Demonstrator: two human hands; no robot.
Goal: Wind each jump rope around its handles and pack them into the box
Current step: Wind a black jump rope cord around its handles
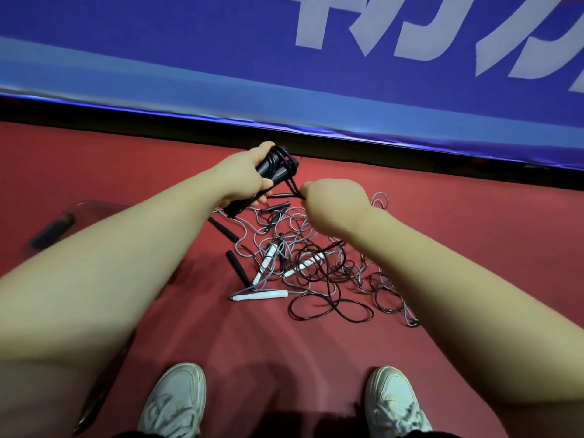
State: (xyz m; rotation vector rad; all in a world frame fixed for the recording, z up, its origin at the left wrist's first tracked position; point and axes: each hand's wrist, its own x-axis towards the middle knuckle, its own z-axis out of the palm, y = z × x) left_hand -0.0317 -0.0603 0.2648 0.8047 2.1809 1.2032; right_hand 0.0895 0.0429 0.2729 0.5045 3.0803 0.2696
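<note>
The left hand grips the black handles above the floor tangle, their long axis running far-right to near-left, while the right hand pinches the taut rope tail just to their right.

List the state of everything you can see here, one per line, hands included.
left hand: grips the black handles.
right hand: pinches the black rope, pulled taut.
black handles: held together, rope partly wound round them.
rope pile: tangled on the floor, unwound.
white handle: lying loose in the pile.
clear box: on the floor, partly hidden by the left arm.
</note>
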